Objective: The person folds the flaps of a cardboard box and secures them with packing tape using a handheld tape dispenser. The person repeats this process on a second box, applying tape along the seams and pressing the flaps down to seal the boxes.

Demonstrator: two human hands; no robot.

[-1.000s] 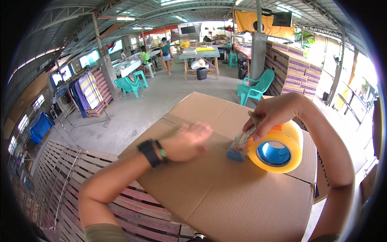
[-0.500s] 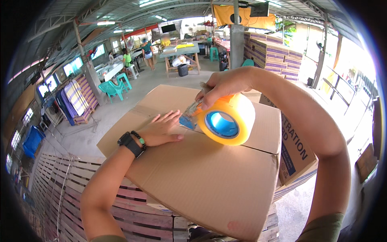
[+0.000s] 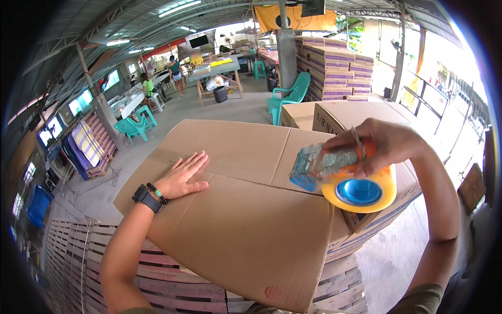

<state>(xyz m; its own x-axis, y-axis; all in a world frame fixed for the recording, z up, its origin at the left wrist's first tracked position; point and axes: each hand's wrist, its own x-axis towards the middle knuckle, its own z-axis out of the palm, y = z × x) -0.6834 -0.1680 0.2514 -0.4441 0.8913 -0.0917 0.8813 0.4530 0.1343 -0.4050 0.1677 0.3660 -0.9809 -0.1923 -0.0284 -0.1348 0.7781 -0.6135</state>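
Observation:
A large brown cardboard box (image 3: 251, 220) lies in front of me, its top flaps folded down with a seam running across to the right side. My left hand (image 3: 183, 175) rests on the top, palm down and fingers stretched. In my right hand (image 3: 389, 141) is a hand-held tape dispenser (image 3: 329, 159), orange and clear with a blue front end. It carries a thick roll of yellowish tape (image 3: 388, 201) on a blue core, above the box's right edge. Whether a strip of tape lies along the seam cannot be made out.
Printed cartons (image 3: 361, 112) stand against the box's far right side. Wooden pallets (image 3: 172, 277) lie below. Farther off are a green plastic chair (image 3: 293, 97), stacked cartons (image 3: 334, 70), a worktable (image 3: 217, 69) and several people.
My right hand has carried the tape dispenser from the middle of the box to its right edge, tilting it. My left hand stays flat on the cardboard. The whole view has shifted slightly.

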